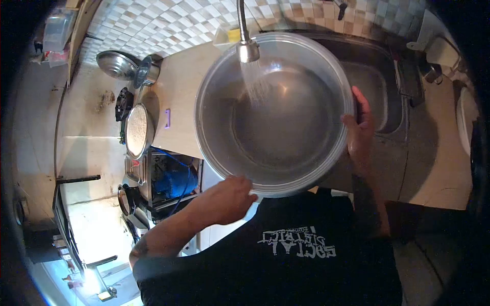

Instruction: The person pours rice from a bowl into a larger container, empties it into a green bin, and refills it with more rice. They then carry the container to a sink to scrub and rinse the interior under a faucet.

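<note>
A large round metal basin is tilted under a flexible faucet. Water sprays from the faucet head into it, and a shallow layer of water seems to lie at the bottom. My left hand is closed at the near left rim, its fingertips partly hidden. On the right side, my right hand grips the rim, with the thumb towards the inside and the fingers on the outer wall.
Behind the basin's right side is a metal sink. On the left counter lie a purple object, a pan with pale contents and metal pots. A blue gas cylinder stands below.
</note>
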Motion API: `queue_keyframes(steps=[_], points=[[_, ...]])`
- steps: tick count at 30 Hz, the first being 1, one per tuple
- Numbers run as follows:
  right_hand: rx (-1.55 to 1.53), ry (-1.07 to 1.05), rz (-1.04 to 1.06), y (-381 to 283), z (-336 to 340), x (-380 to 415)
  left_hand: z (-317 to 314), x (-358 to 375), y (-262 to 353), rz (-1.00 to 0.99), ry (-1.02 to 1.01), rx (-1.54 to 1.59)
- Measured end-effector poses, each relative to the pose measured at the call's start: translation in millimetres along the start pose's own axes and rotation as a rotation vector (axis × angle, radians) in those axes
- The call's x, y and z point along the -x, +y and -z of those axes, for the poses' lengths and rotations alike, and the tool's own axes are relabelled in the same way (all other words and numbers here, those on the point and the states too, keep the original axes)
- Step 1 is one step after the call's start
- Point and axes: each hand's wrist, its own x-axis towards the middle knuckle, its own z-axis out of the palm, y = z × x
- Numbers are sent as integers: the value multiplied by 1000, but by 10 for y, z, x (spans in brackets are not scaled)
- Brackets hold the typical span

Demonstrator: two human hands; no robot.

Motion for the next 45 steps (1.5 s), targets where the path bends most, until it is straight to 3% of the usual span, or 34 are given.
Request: queue_keyframes(steps=[4, 9, 11, 12, 13, 14, 15, 17, 19, 20, 22, 25, 27, 28, 31, 36, 38, 39, 41, 43, 44, 45], points=[[135, -21, 34, 14, 48, -23, 30, -143, 256, -228, -91, 103], [122, 9, 34, 21, 20, -15, 82, -851, 511, -661, 251, 347], [70, -23, 23, 49, 32, -43, 119, -1387, 288, -567, 168, 809], [45, -35, 18, 58, 46, -56, 55, -1895, 24, -529, 259, 717], [83, -58, -1, 20, 55, -76, 283, -2133, -136, -389, 406, 281], [122, -79, -24, -57, 51, -95, 288, -2921, -667, -440, 444, -206], [160, -98, -49, -106, 46, -94, 477, -3005, -858, -371, 575, -201], [122, -75, -59, -124, 21, -44, 791, -3231, -1215, -430, 867, -470], [96, -44, -45, -98, 16, -42, 804, -3618, -1848, -469, 974, -740], [90, -23, -30, -62, 27, -51, 673, -3628, -2269, -422, 944, -624], [77, 22, -24, -19, 34, 6, 606, -3069, -2368, -385, 748, -547], [24, 78, 4, 23, -63, 77, 299, -2129, -1982, -22, -82, -267], [-41, 122, 69, 64, -143, 125, -258, -1779, -1524, -66, -439, -44], [-51, 139, 28, 24, -170, 137, -108, -1419, -795, 12, -470, 216], [-36, 159, -32, -6, -216, 169, -283, -1078, -33, -348, -156, 629], [47, 22, 32, 40, -87, 109, -125, -1293, -1208, -100, -565, -439], [65, 1, 13, -11, -125, 121, 43, -1333, -1759, 89, 69, -868], [77, -12, 6, -32, -135, 116, 146, -1447, -1765, 80, 156, -991], [77, -41, 5, -53, -117, 94, 379, -1905, -1676, 66, 258, -918], [124, -62, 13, -42, -98, 71, 562, -2656, -1741, -203, 543, -771], [174, -70, 22, -7, -74, 71, 533, -2996, -1848, -473, 818, -798], [228, -73, 33, 6, -32, 61, 576, -3134, -1786, -438, 831, -785]])
